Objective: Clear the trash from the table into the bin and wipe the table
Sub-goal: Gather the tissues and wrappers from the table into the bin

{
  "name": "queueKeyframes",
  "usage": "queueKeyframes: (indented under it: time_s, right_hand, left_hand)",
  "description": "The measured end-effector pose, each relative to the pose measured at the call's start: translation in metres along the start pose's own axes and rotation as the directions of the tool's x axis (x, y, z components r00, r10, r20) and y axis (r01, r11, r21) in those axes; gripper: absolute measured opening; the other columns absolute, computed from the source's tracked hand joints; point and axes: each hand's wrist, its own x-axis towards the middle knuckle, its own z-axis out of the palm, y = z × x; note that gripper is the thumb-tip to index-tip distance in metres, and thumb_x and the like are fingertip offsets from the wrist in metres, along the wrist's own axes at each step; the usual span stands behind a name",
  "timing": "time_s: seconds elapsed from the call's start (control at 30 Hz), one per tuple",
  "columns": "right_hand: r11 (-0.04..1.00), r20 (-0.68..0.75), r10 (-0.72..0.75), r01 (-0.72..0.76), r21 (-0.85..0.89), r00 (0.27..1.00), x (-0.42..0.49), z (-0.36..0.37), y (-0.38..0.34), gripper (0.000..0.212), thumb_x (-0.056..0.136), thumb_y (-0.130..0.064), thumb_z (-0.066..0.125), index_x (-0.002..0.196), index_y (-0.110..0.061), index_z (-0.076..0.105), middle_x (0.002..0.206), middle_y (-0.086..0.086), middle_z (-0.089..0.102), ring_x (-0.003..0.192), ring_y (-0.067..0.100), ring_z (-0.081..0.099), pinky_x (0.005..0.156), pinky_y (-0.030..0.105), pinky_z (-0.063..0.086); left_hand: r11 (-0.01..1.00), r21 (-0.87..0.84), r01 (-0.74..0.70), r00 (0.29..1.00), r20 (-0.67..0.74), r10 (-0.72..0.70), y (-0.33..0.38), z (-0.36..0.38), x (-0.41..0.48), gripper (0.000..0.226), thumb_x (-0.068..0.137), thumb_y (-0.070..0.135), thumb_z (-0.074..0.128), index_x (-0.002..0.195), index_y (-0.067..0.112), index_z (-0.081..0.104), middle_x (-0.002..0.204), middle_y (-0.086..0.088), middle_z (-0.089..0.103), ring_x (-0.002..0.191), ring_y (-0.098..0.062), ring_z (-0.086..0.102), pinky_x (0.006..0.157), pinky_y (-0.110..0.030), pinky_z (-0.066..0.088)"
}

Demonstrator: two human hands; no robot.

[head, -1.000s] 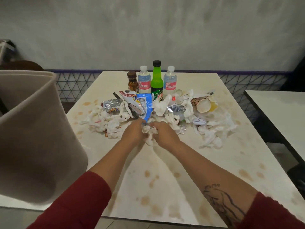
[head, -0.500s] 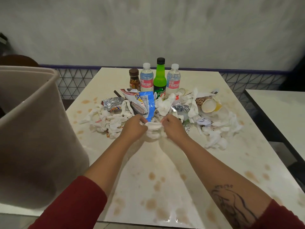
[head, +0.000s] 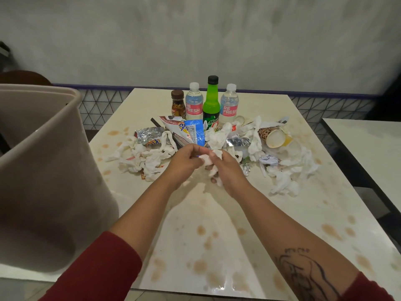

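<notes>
**Q:** status?

**Me:** Step one, clearing trash. Nearly all of it is on the tabletop [head: 184, 224], so I'd call it early. Wipe not started.

**Q:** bin?

**Me:** Bin [head: 43, 170] is far left, close to me, apparently on the near-left corner. Mouth up, contents not visible.

**Q:** hands?

**Me:** Left hand [head: 184, 162] and right hand [head: 230, 172] are together at the near edge of the heap. Both have fingers curled on one crumpled tissue wad [head: 208, 159], just above the surface. I seem to be balling it up.

**Q:** next move?

**Me:** Carry the wad left and drop it in the bin. The rim sits high, so lift first, then swing across. After that, bigger handfuls.

**Q:** rest of the field?

**Me:** Left napkin pile [head: 141, 157], with a foil wrapper [head: 147, 134] behind it. Then a snack wrapper [head: 175, 127] and a blue packet [head: 196, 132]. At the back, a row standing upright: brown bottle [head: 178, 105], water bottle [head: 194, 103], green bottle [head: 211, 101], second water bottle [head: 229, 103]. Further right, a paper cup [head: 272, 136] on its side, mouth toward me. Then the right napkin pile [head: 288, 172]. A neighbouring table [head: 364, 144] sits well apart.

**Q:** blockers?

**Me:** Path to the bin is open. Risks:
- The tissue is light and loose, so bits may shed on the way.
- The bottles stand right behind the heap, so a sweep could topple them.
- The cup may hold dregs, can't tell.
- Brown stains [head: 201, 230] cover the near tabletop, some glossy and likely wet.

Wiping has to wait until the heap is gone.
</notes>
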Motion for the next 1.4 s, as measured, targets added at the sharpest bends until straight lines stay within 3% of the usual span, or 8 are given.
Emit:
queueKeyframes:
  time_s: [0.3,0.47,0.67,0.83,1.03,1.13,1.3,1.4]
  right_hand:
    - [0.912,-0.163,0.161,-0.084,0.401,0.973,0.006,-0.005,-0.020,0.025,0.091,-0.042,0.057,0.094,-0.017,0.059,0.075,-0.001,0.060,0.055,0.012,0.059,0.040,0.020,0.041]
    - [0.988,-0.246,-0.115,0.085,-0.130,0.962,0.004,-0.003,-0.010,0.016,0.096,-0.020,0.049,0.093,-0.016,0.065,0.086,0.002,0.062,0.077,0.018,0.059,0.055,0.020,0.045]
    - [0.682,0.054,-0.488,0.419,-0.600,0.871,-0.002,-0.003,0.011,0.032,0.098,-0.024,0.044,0.123,-0.013,0.062,0.113,0.008,0.054,0.112,0.019,0.049,0.091,0.021,0.035]
    - [0.600,0.162,-0.485,0.462,-0.653,0.859,-0.011,-0.002,0.024,0.048,0.093,-0.043,0.033,0.122,-0.015,0.059,0.115,0.004,0.057,0.108,0.017,0.052,0.082,0.027,0.041]
    - [0.569,0.012,-0.515,0.352,-0.744,0.857,-0.008,0.000,0.031,0.018,0.095,-0.014,0.047,0.102,-0.008,0.062,0.104,0.007,0.056,0.092,0.026,0.057,0.067,0.037,0.046]
    - [0.643,-0.056,-0.535,0.363,-0.674,0.843,-0.012,0.002,0.028,0.026,0.091,-0.008,0.042,0.105,-0.009,0.064,0.104,0.007,0.055,0.091,0.021,0.056,0.070,0.032,0.045]
    - [0.723,0.086,-0.483,0.452,-0.522,0.871,-0.024,0.004,0.021,0.051,0.090,-0.048,0.033,0.103,-0.011,0.066,0.096,0.002,0.054,0.088,0.005,0.047,0.073,0.011,0.035]
    - [0.664,0.043,-0.522,0.438,-0.606,0.852,-0.023,-0.008,0.022,0.046,0.089,-0.046,0.038,0.100,-0.010,0.065,0.093,0.001,0.054,0.086,0.010,0.048,0.069,0.016,0.034]
  left_hand:
    - [0.951,-0.178,0.252,0.967,0.067,-0.244,-0.009,0.028,-0.008,0.016,0.099,0.025,0.045,0.112,0.018,0.052,0.096,-0.002,0.059,0.079,-0.015,0.061,0.069,-0.027,0.049]
    - [0.958,-0.226,0.178,0.983,-0.011,-0.185,-0.003,0.036,-0.007,0.016,0.093,0.002,0.051,0.082,0.011,0.057,0.070,-0.003,0.064,0.056,-0.011,0.064,0.060,-0.019,0.052]
    - [0.846,-0.422,0.325,0.937,0.022,-0.349,0.005,0.035,-0.004,0.018,0.096,0.007,0.042,0.095,0.011,0.059,0.084,-0.007,0.061,0.074,-0.016,0.057,0.069,-0.028,0.047]
    - [0.639,-0.598,0.484,0.857,0.176,-0.484,0.016,0.031,-0.009,0.035,0.103,0.035,0.030,0.099,0.014,0.058,0.077,-0.003,0.065,0.066,-0.016,0.064,0.067,-0.032,0.049]
    - [0.516,-0.636,0.573,0.784,0.243,-0.570,0.016,0.042,-0.015,0.046,0.100,0.052,0.019,0.095,0.021,0.053,0.057,0.009,0.060,0.068,-0.011,0.055,0.065,-0.029,0.039]
    - [0.483,-0.668,0.566,0.791,0.276,-0.546,0.015,0.049,-0.014,0.046,0.100,0.051,0.022,0.117,0.021,0.053,0.094,0.003,0.065,0.083,-0.014,0.060,0.068,-0.031,0.045]
    - [0.488,-0.713,0.504,0.820,0.218,-0.529,0.014,0.046,-0.008,0.060,0.098,0.054,0.027,0.106,0.003,0.057,0.091,-0.013,0.065,0.106,-0.025,0.060,0.081,-0.033,0.048]
    - [0.456,-0.692,0.560,0.820,0.385,-0.423,0.018,0.045,-0.008,0.077,0.094,0.064,0.016,0.106,-0.001,0.055,0.089,-0.017,0.069,0.088,-0.024,0.067,0.076,-0.036,0.052]
